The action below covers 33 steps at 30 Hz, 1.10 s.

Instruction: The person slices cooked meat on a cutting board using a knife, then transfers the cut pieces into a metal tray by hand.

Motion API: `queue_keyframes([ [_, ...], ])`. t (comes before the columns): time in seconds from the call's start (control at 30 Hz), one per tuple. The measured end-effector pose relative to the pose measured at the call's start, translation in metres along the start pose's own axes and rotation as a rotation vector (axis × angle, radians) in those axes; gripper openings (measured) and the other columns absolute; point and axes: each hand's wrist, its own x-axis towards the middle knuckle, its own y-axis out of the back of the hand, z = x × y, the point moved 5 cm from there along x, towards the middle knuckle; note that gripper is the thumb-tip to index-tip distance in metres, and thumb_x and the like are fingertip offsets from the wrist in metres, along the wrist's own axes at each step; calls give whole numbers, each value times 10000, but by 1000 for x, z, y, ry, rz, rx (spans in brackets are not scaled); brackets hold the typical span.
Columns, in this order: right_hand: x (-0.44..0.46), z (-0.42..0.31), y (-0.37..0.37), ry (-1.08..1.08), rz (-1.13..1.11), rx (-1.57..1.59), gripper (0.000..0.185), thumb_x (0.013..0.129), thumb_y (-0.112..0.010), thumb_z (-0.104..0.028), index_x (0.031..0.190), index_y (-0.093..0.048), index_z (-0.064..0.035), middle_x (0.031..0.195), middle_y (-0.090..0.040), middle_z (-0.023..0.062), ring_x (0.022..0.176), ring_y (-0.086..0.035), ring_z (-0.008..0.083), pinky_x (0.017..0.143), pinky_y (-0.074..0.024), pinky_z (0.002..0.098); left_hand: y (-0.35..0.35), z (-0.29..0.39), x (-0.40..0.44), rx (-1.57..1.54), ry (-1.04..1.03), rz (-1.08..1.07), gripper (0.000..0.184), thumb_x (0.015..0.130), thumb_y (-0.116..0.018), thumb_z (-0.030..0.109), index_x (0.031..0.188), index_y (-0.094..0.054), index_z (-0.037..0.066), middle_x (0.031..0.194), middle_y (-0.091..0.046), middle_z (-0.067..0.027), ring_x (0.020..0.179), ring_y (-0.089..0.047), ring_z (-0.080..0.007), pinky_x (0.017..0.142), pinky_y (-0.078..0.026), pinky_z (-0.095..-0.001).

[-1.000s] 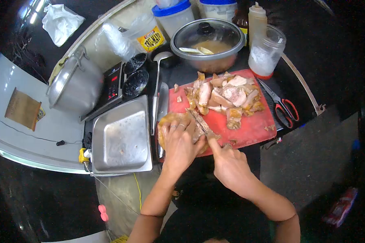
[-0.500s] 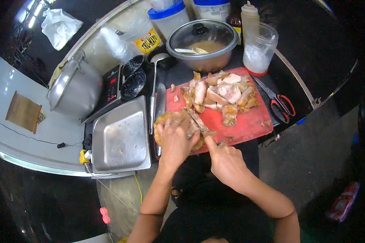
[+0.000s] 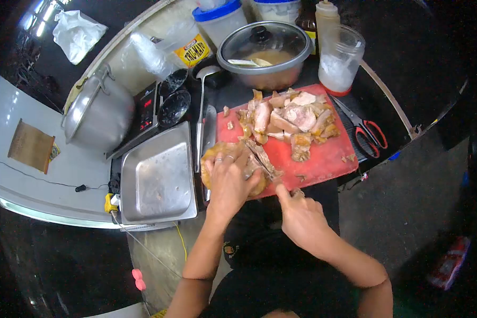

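On the near left part of the red cutting board, my left hand holds down a large piece of browned cooked meat, its fingers curled over the top. A knife is in my right hand, the fist wrapped round its handle. The blade lies in the meat just right of my left fingers, with a slice along it. Cut chunks of meat are heaped at the back of the board. My left hand hides much of the piece.
A steel tray and a ladle stand left of the board. Behind it are a lidded bowl and a clear jar. Red-handled scissors lie at its right. A large pot is farther left.
My right hand has drawn the knife slightly back, down and to the right. The slice stands a little farther from the main piece. My left hand has stayed in place.
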Motion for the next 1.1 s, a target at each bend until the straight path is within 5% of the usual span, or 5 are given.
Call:
queue_keyframes([
  [0.63,14,-2,-7,46,87,76,475,834,-524,-31,1294,-406,-16,847,-618,281,642,-677,394,538,-556,463,5,-5,-4,-95,25,18,424,757,-750,278,1070,-700,-4,1035,-680,-210,1003,-603,-375,983,-348,-456],
  [1.1,10,3,-15,33,107,32,444,852,-527,-43,1282,-419,-22,828,-624,262,627,-679,367,519,-559,431,3,-5,-5,-43,-8,2,426,723,-791,264,1050,-704,7,1101,-672,-170,998,-591,-345,925,-376,-470],
])
